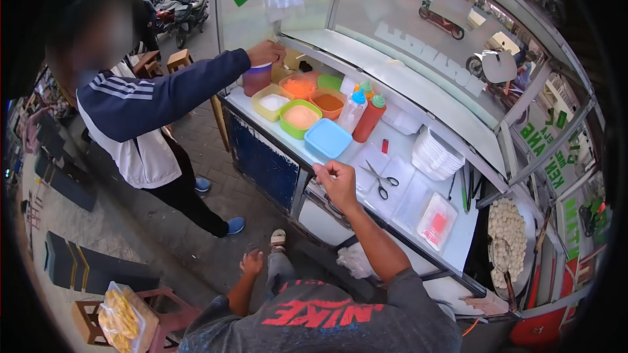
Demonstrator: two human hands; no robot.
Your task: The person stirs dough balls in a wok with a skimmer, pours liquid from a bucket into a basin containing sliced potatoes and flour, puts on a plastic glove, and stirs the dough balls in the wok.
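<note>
My right hand [340, 186] is at the counter's front edge, just below a light blue lidded box [328, 138]. Its fingers are curled together; whether they hold anything is too small to tell. Low at my side hangs my left hand [252, 263], fingers loosely apart and nothing in them. To the right of my right hand, black scissors [381, 181] lie on clear plastic bags [405, 191]. Behind the blue box stand a red sauce bottle [369, 119] and a clear bottle [353, 111]. Open tubs of powder, one green [300, 130] and one orange [327, 116], sit to its left.
Another person's sleeved arm [190, 95] reaches over the counter's left end near a dark red container [257, 82]. Stacked white trays [437, 153] stand at the back. A pan of small round pieces [507, 235] is at the right. Glass panels enclose the cart's far side.
</note>
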